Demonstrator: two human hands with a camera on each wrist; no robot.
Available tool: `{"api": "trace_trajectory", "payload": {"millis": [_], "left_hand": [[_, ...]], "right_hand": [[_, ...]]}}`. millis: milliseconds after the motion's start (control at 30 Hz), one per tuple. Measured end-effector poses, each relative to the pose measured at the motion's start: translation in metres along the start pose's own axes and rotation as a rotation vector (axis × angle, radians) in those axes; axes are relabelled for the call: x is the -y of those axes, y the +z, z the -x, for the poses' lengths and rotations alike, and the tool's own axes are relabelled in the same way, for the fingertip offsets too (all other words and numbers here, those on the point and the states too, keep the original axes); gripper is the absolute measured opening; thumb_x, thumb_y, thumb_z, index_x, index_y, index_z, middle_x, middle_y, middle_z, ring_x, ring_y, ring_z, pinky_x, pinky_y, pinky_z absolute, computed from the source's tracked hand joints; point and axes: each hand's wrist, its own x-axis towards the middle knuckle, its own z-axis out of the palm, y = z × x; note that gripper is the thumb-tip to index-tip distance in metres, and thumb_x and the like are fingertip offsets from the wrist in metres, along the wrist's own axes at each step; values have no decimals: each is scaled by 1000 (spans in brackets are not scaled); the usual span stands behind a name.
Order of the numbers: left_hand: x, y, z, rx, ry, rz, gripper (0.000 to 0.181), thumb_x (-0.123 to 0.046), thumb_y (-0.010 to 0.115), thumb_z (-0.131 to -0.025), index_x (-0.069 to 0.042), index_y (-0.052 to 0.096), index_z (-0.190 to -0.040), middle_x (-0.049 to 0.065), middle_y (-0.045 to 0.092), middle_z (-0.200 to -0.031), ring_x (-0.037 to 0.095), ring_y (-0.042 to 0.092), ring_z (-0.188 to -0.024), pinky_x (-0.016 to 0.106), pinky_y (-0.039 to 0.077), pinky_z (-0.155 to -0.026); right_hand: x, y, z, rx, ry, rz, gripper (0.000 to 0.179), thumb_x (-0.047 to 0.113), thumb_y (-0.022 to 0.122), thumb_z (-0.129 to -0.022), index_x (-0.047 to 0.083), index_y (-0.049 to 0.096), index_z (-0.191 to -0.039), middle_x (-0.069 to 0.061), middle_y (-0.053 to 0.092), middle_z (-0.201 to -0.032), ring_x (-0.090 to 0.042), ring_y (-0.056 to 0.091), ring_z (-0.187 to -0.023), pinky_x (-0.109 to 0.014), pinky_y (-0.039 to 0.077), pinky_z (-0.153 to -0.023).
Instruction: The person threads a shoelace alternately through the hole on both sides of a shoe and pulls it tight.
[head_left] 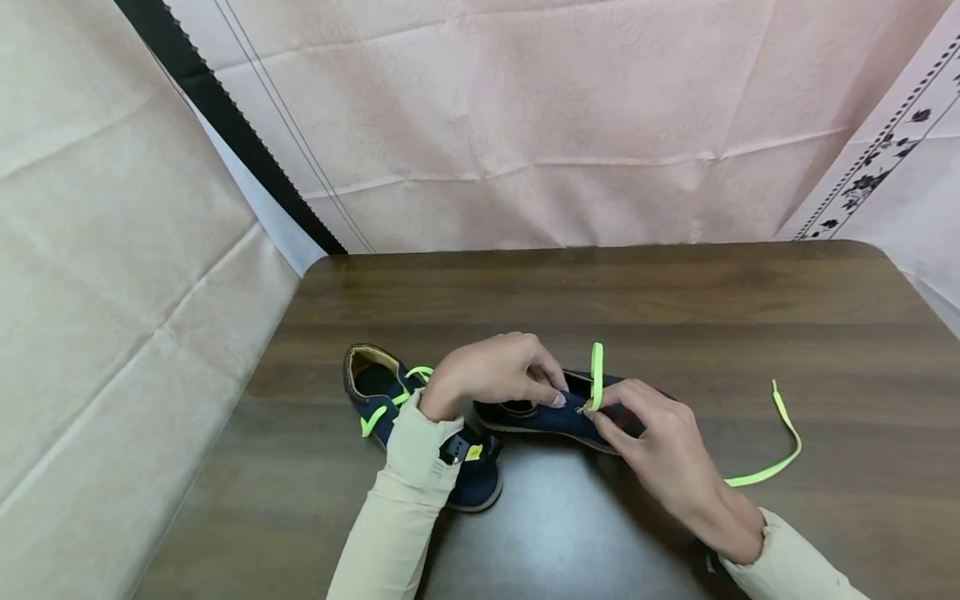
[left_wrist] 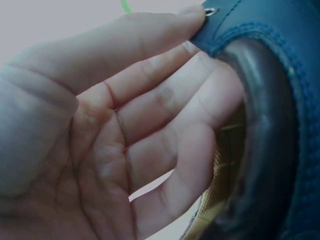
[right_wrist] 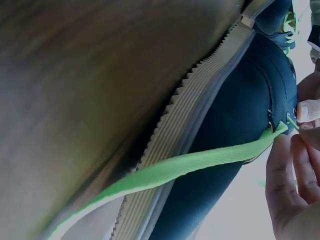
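A navy blue shoe (head_left: 542, 422) lies on its side in front of both hands. My left hand (head_left: 506, 371) pinches the shoe's eyelet flap (left_wrist: 222, 30); the thumb sits beside a metal eyelet, and the other fingers reach behind the flap near the dark padded collar (left_wrist: 270, 110). Between right thumb and fingertips, my right hand (head_left: 667, 437) grips a neon green shoelace (head_left: 597, 367) close to the eyelets. Part of the lace stands up above the fingers. In the right wrist view, another stretch of lace (right_wrist: 200, 161) runs from an eyelet across the ribbed sole (right_wrist: 187, 102).
A matching navy shoe (head_left: 478, 487), with green laces (head_left: 372, 422) threaded through it, stands to the left, partly under the left forearm. The lace's loose end (head_left: 787, 429) curves over the brown wooden table (head_left: 600, 292) at right. Pale cloth (head_left: 525, 125) hangs behind the table.
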Motion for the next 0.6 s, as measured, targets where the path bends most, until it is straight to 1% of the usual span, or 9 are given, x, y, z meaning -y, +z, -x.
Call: {"api": "trace_trajectory", "payload": {"millis": [67,167,233,333,433,500,600], "left_hand": [[0,-1,-1,3,9,-12,14,-16,70,-104,-13,82,-110,-5,74,-89,11,66,-74,26,52,-71],[1,-1,0,6,14,-19,19,-15,64,-107,-12,81,-114,-3,74,-92,11,67,-75,25,53,-72],[3,-1,0,15,22,-1,22,-12,59,-109,-10,80,-118,0,75,-96,11,68,-78,25,54,-74],[6,-1,-1,32,34,62,25,-7,57,-109,-9,79,-121,2,76,-107,12,71,-84,27,59,-74],[11,-1,-3,57,47,107,26,-5,59,-108,-10,79,-123,2,75,-114,14,71,-77,29,60,-70],[14,0,-4,78,60,118,28,-4,59,-107,-12,78,-126,0,75,-111,13,68,-69,29,59,-66],[17,3,-8,110,81,115,33,-3,57,-108,-15,75,-132,-2,72,-96,12,61,-57,29,56,-58]], "right_hand": [[-1,-1,0,23,-18,4,40,-13,89,-72,18,73,-93,8,73,-90,-5,65,-74,-17,53,-67],[-3,-2,0,63,-27,-2,37,-11,88,-75,18,73,-93,11,73,-92,-5,65,-80,-16,52,-70],[-4,-2,-1,86,-25,-6,36,-9,89,-75,18,73,-92,11,73,-94,-6,64,-83,-15,52,-71],[-5,-2,-1,110,-8,-22,36,-8,90,-74,20,73,-90,10,71,-96,-6,63,-83,-15,51,-68],[-8,0,-2,117,12,-44,37,-6,92,-73,22,73,-89,10,67,-94,-6,59,-78,-18,49,-64],[-9,1,-3,125,33,-54,37,-4,93,-74,24,73,-88,12,64,-92,-5,56,-74,-20,48,-63],[-11,2,-4,140,60,-79,37,-4,92,-74,25,74,-87,12,63,-91,-4,55,-73,-23,48,-62]]}}
